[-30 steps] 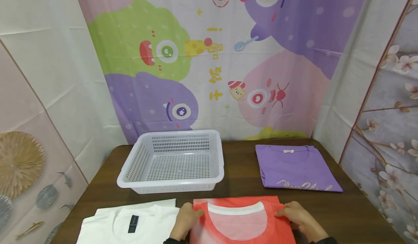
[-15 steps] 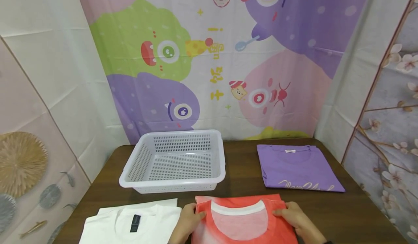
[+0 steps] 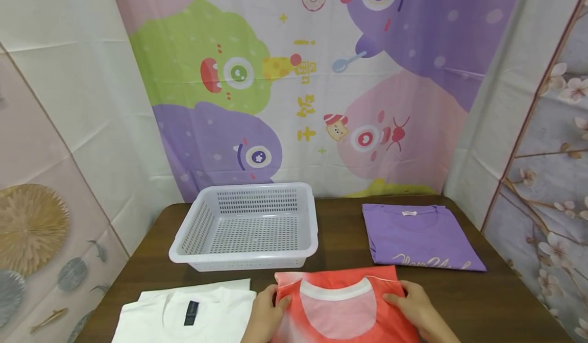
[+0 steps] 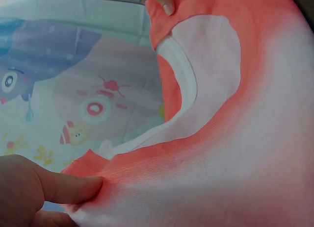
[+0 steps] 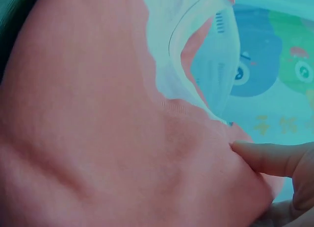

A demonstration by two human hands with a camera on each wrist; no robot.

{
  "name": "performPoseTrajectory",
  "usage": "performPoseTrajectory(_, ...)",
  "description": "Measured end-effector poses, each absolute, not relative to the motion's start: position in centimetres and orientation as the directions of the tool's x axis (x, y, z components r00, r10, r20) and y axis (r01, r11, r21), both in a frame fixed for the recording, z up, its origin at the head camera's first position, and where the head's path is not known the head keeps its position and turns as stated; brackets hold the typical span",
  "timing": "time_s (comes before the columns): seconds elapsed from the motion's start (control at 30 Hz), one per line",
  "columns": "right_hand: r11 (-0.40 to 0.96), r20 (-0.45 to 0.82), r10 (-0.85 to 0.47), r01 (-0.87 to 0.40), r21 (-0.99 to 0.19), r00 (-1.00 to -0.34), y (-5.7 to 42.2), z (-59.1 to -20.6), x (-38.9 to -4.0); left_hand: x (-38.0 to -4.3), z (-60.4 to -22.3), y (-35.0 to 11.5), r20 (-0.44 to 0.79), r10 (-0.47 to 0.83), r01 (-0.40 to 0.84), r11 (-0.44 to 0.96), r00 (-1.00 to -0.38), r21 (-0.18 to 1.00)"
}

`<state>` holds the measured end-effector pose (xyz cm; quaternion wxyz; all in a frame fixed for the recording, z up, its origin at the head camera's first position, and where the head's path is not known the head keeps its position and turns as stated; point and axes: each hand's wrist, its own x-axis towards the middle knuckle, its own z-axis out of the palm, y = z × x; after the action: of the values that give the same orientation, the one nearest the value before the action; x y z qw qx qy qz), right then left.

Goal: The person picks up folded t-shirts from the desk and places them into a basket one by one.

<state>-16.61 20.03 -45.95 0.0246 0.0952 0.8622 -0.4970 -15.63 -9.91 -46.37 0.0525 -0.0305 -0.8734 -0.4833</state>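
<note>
In the head view, the left hand (image 3: 266,315) and the right hand (image 3: 415,304) both grasp the red shirt (image 3: 342,327), one at each shoulder, thumbs on the front of the fabric, with the white neckband (image 3: 337,295) between them. The shirt is in the near middle of the table (image 3: 342,241), its lower part running out of frame; whether it touches the tabletop cannot be told. Just left of it, toward the table's left edge, lies a white shirt (image 3: 220,317); a white basket (image 3: 243,258) stands near the far-left corner, and a folded purple shirt (image 3: 413,230) lies near the far-right corner. In the left wrist view, the left hand pinches one shoulder, thumb laid flat on the cloth, while a fingertip of the right hand shows at the other shoulder. In the right wrist view, the right hand pinches its shoulder, thumb pressed on the front, other fingers mostly hidden behind.
</note>
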Motion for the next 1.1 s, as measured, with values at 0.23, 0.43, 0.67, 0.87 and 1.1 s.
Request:
performPoseTrajectory(0.23,0.503,-0.087,0.135,0.144,-0.852,-0.987,19.4,-44.5,-15.5,-14.5,-45.1,-10.2,0.131,-0.040,0.089,0.540,-0.991,0.837)
performPoseTrajectory(0.43,0.465,-0.082,0.090,0.114,-0.878,-0.993,18.9,-43.1,-15.1,-13.9,-44.1,-10.8,0.135,-0.039,0.099,0.486,-0.990,0.868)
performPoseTrajectory(0.67,0.411,-0.097,0.068,0.116,-0.904,-0.993,18.0,-41.2,-14.8,-13.7,-42.7,-11.5,0.133,-0.101,0.083,0.391,-0.986,0.917)
performPoseTrajectory(0.87,0.411,-0.039,0.055,0.058,-0.910,-0.998,17.4,-40.1,-14.9,-13.8,-41.0,-12.6,0.191,-0.133,0.122,0.407,-0.972,0.905)
performPoseTrajectory(1.1,0.442,0.021,0.016,-0.012,-0.897,-1.000,16.4,-38.7,-15.3,-14.4,-39.4,-13.9,0.235,-0.146,0.153,0.424,-0.961,0.892)
